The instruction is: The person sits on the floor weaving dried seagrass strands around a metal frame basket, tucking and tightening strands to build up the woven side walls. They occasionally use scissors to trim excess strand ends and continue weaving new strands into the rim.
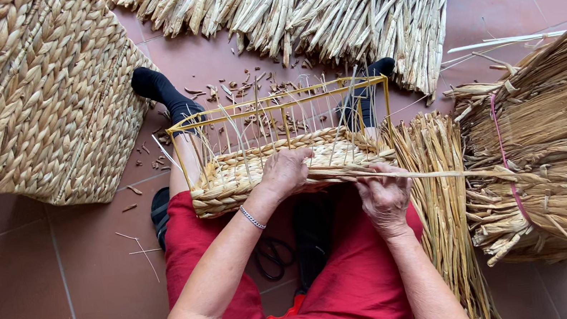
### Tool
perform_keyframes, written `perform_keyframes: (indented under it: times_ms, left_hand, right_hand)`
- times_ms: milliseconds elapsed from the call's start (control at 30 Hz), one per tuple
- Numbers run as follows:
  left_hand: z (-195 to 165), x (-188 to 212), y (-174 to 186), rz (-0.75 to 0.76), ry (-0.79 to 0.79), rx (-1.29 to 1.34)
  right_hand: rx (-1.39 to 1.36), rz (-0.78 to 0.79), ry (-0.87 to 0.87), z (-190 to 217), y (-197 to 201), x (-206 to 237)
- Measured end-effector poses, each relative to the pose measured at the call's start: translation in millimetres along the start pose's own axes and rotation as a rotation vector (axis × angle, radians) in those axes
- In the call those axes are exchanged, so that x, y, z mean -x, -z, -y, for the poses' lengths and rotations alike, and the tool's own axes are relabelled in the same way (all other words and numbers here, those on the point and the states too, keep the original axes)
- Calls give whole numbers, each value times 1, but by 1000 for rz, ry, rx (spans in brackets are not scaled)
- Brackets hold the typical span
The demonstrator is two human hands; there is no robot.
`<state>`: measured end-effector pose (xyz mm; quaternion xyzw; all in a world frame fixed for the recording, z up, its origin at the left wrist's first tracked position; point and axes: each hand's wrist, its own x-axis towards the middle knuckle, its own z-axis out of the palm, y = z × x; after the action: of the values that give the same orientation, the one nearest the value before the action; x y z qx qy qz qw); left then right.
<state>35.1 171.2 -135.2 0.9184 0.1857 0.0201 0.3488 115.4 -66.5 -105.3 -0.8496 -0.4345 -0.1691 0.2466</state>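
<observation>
Half-woven rectangular basket of pale plaited straw on a yellow wire frame [276, 154]: lies on the person's red-clad lap, between 2 black-socked feet, above the reddish tiled floor [18, 286]. Long axis runs left to right across the view; open mouth faces up and away from the person.

Progress, as judged: base and the lowest rows of the side wall are plaited; the thin upright wires and the yellow top rail stand bare, so most of the wall height is left.

Left to right:
- Large finished woven straw basket [23, 90], upper left, on the floor.
- Black scissors [273, 254], on the floor between the legs.
- Left hand [285, 172], wearing a bracelet, fingers curled and pressed on the near woven rim.
- Right hand [383, 198], closed in a pinch on a long flat straw strand [437, 174] that leads from the weave rightward.
- Loose straw lengths [438, 184], beside the right leg.
- Tied bundle of dried straw [556, 147], far right.
</observation>
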Motion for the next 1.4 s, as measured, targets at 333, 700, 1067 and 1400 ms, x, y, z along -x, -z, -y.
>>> perform_keyframes:
  times_ms: [333, 700, 1067, 1400]
  left_hand:
    - [35, 2, 2, 132, -145, 406]
    - [33, 7, 29, 364, -175, 469]
    - [-5, 21, 17, 142, -179, 80]
    - [-11, 46, 11, -286, -227, 278]
  right_hand:
    - [-370, 250, -34, 36, 51, -4]
    - [41, 148, 295, 61, 83, -91]
    - [105, 788, -308, 14, 40, -118]
    - [145, 621, -15, 10, 23, -96]
